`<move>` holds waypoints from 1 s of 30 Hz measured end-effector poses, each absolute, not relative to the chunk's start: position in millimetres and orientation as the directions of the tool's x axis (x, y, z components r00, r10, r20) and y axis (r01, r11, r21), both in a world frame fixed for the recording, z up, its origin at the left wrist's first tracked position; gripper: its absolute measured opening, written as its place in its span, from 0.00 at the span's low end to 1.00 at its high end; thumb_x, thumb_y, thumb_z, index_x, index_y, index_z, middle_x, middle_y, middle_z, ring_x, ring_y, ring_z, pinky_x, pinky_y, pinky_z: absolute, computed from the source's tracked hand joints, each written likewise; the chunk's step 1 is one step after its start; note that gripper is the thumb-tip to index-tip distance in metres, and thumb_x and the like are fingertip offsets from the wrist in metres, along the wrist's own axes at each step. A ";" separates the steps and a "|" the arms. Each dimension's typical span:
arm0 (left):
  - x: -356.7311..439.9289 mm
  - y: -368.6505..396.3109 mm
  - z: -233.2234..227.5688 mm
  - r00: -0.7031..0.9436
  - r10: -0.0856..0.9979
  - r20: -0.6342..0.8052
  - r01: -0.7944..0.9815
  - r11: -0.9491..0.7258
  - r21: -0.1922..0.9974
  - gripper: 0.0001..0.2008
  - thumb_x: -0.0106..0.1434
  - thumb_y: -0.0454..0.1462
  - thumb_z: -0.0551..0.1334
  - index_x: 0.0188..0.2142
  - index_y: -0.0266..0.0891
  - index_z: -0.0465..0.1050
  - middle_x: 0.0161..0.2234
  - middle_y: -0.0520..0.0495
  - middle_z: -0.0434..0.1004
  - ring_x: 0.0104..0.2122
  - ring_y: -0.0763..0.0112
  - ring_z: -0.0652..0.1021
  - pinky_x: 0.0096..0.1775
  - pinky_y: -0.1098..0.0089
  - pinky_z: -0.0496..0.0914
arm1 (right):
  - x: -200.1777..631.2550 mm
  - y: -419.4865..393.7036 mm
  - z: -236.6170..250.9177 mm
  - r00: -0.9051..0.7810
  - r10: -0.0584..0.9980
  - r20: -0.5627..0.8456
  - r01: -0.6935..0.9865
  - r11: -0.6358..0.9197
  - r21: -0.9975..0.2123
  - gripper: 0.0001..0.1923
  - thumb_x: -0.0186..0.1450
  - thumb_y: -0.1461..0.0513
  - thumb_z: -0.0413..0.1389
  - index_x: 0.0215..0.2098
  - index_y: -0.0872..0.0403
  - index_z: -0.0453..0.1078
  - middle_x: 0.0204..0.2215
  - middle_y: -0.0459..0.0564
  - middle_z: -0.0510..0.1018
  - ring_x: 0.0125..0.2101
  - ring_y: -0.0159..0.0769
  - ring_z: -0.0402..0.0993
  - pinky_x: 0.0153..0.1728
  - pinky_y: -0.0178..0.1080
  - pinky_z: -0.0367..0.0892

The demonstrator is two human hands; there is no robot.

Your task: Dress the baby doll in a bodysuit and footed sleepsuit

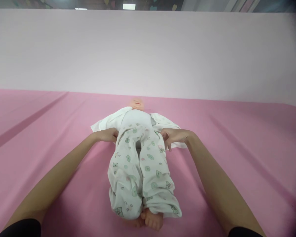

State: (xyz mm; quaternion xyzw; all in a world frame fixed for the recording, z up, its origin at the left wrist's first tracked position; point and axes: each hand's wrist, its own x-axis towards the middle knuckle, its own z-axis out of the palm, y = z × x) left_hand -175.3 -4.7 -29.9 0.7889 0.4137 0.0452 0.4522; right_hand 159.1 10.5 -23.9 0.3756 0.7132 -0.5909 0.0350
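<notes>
Almost dressed: printed trousers (140,168) up to a doll's (137,113) waist.
Both legs are in, bare feet (150,220) poking out near the camera; the white top (113,121) under the doll lies open at its sides. Arms stretch forward over the pink sheet (236,131), left hand (108,135) and right hand (174,135) each pinching the waistband at a hip, fingers curled closed on cloth.

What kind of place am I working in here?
Probably a staged infant-care practice area, not a home: a baby doll in printed trousers lies on a wide pink sheet, against a plain pale wall. Both hands grip the waistband.
</notes>
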 end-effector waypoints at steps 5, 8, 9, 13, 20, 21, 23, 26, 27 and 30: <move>-174.9 -4.1 -34.1 0.642 0.718 -0.269 0.614 -0.271 0.742 0.07 0.46 0.35 0.56 0.15 0.38 0.57 0.18 0.54 0.55 0.22 0.76 0.56 0.27 0.70 0.52 | 157.9 8.2 -22.5 -0.723 0.487 -0.490 0.565 0.009 -0.825 0.15 0.48 0.62 0.63 0.34 0.57 0.77 0.34 0.52 0.80 0.32 0.37 0.75 0.29 0.34 0.72; -174.4 -0.6 -39.9 0.625 0.739 -0.251 0.633 -0.292 0.717 0.10 0.45 0.35 0.55 0.16 0.38 0.53 0.18 0.54 0.49 0.22 0.76 0.53 0.26 0.70 0.49 | 154.9 9.4 -26.6 -0.698 0.543 -0.467 0.554 -0.003 -0.832 0.11 0.47 0.62 0.61 0.30 0.57 0.76 0.29 0.50 0.80 0.31 0.36 0.75 0.32 0.36 0.72; -174.1 0.6 -41.8 0.628 0.738 -0.247 0.634 -0.301 0.713 0.09 0.46 0.35 0.56 0.16 0.38 0.53 0.18 0.54 0.49 0.22 0.76 0.53 0.26 0.70 0.49 | 154.0 10.3 -28.7 -0.692 0.560 -0.455 0.548 -0.003 -0.837 0.10 0.47 0.63 0.61 0.29 0.57 0.76 0.27 0.49 0.79 0.30 0.36 0.75 0.33 0.37 0.72; -173.1 2.6 -46.5 0.643 0.725 -0.248 0.625 -0.310 0.716 0.05 0.47 0.36 0.56 0.20 0.37 0.61 0.21 0.53 0.58 0.25 0.74 0.60 0.28 0.71 0.55 | 149.9 13.7 -37.6 -0.678 0.590 -0.438 0.545 0.003 -0.839 0.09 0.45 0.64 0.58 0.27 0.56 0.74 0.24 0.46 0.77 0.27 0.35 0.73 0.32 0.37 0.72; -171.3 -0.4 -47.2 0.584 0.775 -0.242 0.662 -0.282 0.695 0.06 0.47 0.38 0.57 0.21 0.37 0.61 0.23 0.53 0.62 0.26 0.73 0.62 0.28 0.71 0.57 | 133.7 9.6 -35.7 -0.517 0.664 -0.540 0.721 -0.003 -0.693 0.10 0.43 0.66 0.52 0.24 0.54 0.72 0.25 0.49 0.77 0.26 0.37 0.72 0.27 0.37 0.70; -171.0 -0.9 -46.5 0.580 0.781 -0.232 0.660 -0.284 0.695 0.07 0.47 0.38 0.57 0.21 0.37 0.60 0.23 0.53 0.62 0.26 0.74 0.62 0.28 0.71 0.56 | 132.4 8.9 -34.1 -0.522 0.664 -0.535 0.714 -0.003 -0.701 0.11 0.42 0.66 0.52 0.24 0.54 0.72 0.26 0.48 0.77 0.27 0.37 0.72 0.28 0.38 0.70; -170.9 -2.0 -44.5 0.587 0.783 -0.206 0.652 -0.307 0.693 0.08 0.48 0.38 0.57 0.21 0.38 0.57 0.22 0.53 0.60 0.25 0.74 0.61 0.27 0.71 0.55 | 131.6 8.3 -32.3 -0.546 0.668 -0.505 0.688 0.014 -0.726 0.10 0.41 0.67 0.52 0.22 0.53 0.72 0.26 0.47 0.78 0.28 0.38 0.73 0.29 0.37 0.70; -171.6 -4.3 -41.0 0.613 0.769 -0.183 0.659 -0.370 0.654 0.11 0.49 0.36 0.56 0.20 0.39 0.51 0.20 0.54 0.53 0.23 0.76 0.56 0.26 0.71 0.51 | 132.7 9.2 -34.8 -0.605 0.666 -0.437 0.628 0.061 -0.776 0.10 0.41 0.67 0.50 0.20 0.53 0.71 0.23 0.46 0.76 0.27 0.37 0.71 0.26 0.35 0.67; -171.7 -5.5 -40.0 0.615 0.769 -0.175 0.670 -0.392 0.630 0.12 0.49 0.35 0.55 0.20 0.39 0.49 0.19 0.55 0.51 0.22 0.76 0.55 0.25 0.70 0.50 | 133.0 9.8 -36.9 -0.625 0.665 -0.409 0.604 0.080 -0.793 0.10 0.41 0.67 0.49 0.19 0.54 0.71 0.21 0.46 0.75 0.25 0.36 0.70 0.24 0.35 0.66; -170.0 -10.0 -39.2 0.615 0.786 -0.066 0.675 -0.482 0.559 0.10 0.49 0.33 0.55 0.20 0.39 0.49 0.20 0.54 0.54 0.22 0.76 0.56 0.25 0.70 0.51 | 133.0 11.4 -45.1 -0.660 0.689 -0.299 0.538 0.156 -0.828 0.10 0.41 0.66 0.46 0.18 0.55 0.69 0.17 0.45 0.70 0.20 0.33 0.65 0.22 0.34 0.62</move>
